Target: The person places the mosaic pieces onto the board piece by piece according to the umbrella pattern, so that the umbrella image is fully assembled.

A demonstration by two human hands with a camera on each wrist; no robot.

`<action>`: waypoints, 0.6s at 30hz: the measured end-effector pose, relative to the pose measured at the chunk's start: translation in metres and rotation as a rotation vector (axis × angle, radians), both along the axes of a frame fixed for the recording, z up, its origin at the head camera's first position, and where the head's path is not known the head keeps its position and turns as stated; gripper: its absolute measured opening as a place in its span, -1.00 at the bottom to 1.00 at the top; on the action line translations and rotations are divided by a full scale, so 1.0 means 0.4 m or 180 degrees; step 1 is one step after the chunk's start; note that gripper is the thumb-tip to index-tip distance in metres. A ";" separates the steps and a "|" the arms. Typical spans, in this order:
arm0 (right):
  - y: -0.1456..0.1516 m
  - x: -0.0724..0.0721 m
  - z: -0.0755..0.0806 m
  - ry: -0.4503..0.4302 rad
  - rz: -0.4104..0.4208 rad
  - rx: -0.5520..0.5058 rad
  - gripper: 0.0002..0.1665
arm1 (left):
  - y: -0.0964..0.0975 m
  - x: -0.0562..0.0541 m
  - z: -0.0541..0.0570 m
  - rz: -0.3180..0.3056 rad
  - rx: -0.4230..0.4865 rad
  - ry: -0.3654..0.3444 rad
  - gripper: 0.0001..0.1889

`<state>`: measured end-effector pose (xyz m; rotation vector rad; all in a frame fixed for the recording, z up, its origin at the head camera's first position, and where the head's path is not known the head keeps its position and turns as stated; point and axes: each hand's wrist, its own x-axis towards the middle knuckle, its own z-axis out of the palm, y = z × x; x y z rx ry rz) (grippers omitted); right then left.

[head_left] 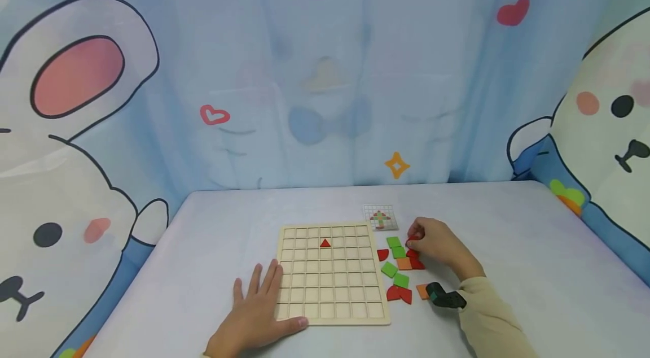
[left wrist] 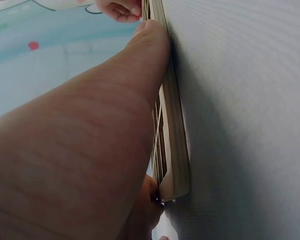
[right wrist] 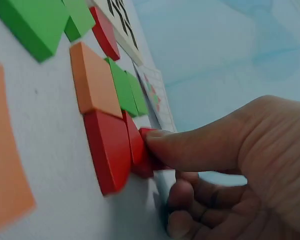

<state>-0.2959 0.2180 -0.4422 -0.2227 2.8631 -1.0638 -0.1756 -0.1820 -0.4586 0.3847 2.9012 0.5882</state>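
Left hand (head_left: 254, 313): grip spread, touching the near-left corner of the board (head_left: 335, 322).
Right hand (head_left: 440, 242): grip pinches a red piece (right wrist: 147, 131) beside loose tiles (head_left: 401, 280).
Board: lies on the surface (head_left: 193, 267), bearing a red triangle (head_left: 325, 243).

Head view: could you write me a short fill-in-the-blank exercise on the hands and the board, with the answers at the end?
1. The lone piece on the wooden board is a red ______.
2. The hand touching the board is the person's ______ one.
3. The right hand pinches a flat piece coloured ______.
4. The small pattern card lies nearer the ______ hand than the other.

Missing words: triangle; left; red; right.
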 end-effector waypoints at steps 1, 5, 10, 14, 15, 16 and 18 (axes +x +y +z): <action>0.006 0.000 -0.001 0.0034 0.0014 -0.0034 -0.87 | 0.001 0.000 0.000 0.0001 -0.0005 -0.0003 0.30; 0.042 -0.003 -0.004 0.0182 -0.0026 -0.0200 -0.93 | 0.003 -0.003 -0.001 0.0004 -0.0031 -0.0033 0.30; 0.076 -0.004 0.000 0.0128 -0.0265 -0.0486 -0.81 | 0.003 -0.005 -0.007 -0.0024 -0.0039 -0.0050 0.31; 0.075 -0.006 0.008 0.0052 -0.0332 -0.0802 -0.71 | 0.000 -0.005 -0.012 -0.0034 -0.0023 -0.0025 0.32; 0.071 -0.007 0.011 0.0056 -0.0315 -0.0882 -0.70 | -0.001 -0.005 -0.013 -0.0032 -0.0018 -0.0024 0.32; 0.064 -0.009 0.013 0.0059 -0.0291 -0.0960 -0.69 | -0.002 -0.005 -0.013 -0.0034 -0.0018 -0.0020 0.32; 0.048 -0.014 0.018 0.0079 -0.0205 -0.1125 -0.69 | -0.002 -0.008 -0.013 -0.0047 -0.0030 -0.0019 0.32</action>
